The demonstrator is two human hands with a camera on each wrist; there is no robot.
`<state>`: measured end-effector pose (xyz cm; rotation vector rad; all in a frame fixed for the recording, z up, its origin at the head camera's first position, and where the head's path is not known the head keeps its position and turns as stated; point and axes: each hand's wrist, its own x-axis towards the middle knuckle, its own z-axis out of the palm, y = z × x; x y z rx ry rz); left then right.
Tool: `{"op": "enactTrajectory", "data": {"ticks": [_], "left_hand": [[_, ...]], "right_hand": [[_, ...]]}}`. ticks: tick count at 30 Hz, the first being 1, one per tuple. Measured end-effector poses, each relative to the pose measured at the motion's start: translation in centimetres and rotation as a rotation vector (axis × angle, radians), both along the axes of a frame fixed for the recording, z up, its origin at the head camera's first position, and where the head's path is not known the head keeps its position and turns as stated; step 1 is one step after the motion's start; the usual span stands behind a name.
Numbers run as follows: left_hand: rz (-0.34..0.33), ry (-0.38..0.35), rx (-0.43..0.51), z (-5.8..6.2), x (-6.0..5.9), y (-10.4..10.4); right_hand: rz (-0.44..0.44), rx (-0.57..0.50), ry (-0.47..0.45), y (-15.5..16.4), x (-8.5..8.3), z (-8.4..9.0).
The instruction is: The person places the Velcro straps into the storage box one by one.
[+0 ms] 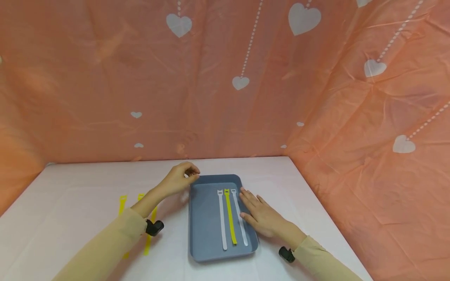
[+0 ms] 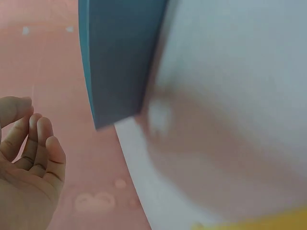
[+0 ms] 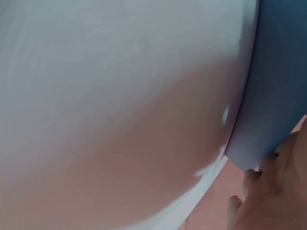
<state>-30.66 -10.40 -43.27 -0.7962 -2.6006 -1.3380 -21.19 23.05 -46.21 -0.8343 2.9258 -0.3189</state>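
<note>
– Inside the rounded blue-gray tray [image 1: 205,222], which straps?

– Right of its middle, side by side: first white cable strap [image 1: 222,222], yellow cable strap [image 1: 230,218], second white cable strap [image 1: 240,220], slotted heads all toward the tray's far end.

– And left of the tray?

– On the pale counter [image 1: 274,171], outer yellow strap [image 1: 122,203] and inner yellow strap [image 1: 147,246], both partly hidden behind the left forearm and beige sleeve [image 1: 102,242].

– At the tray's far left corner?

– Left hand [image 1: 178,179], fingers loosely curled, thumb tip near the fingertips; grip narrow and slack, just beside the tray.

– Over the tray's right rim?

– Right hand [image 1: 261,216], fingers nearly straight, fingertips close to the second white cable strap; grip wide and flat. Exact contact with that strap, impossible to tell.

– Beyond the tray, past the counter's far edge?

– Orange sheet [image 1: 207,117], printed with pale hearts [image 1: 240,83].
</note>
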Motion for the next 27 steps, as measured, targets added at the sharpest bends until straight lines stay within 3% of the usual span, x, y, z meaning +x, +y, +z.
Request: {"op": "enactTrajectory", "data": {"ticks": [11,18,27], "left_hand": [[0.065,-0.004,-0.085,-0.9,0.4,-5.4],[0.082,-0.045,-0.146,-1.3,0.9,-8.3],[0.014,-0.098,-0.266,-1.6,1.1,-11.0]], "right_hand": [[-0.006,0.01,0.006,-0.1,-0.1,-0.3],[-0.009,0.009,0.01,-0.1,-0.1,-0.3],[-0.007,0.004,0.008,-0.3,-0.1,-0.1]]}}
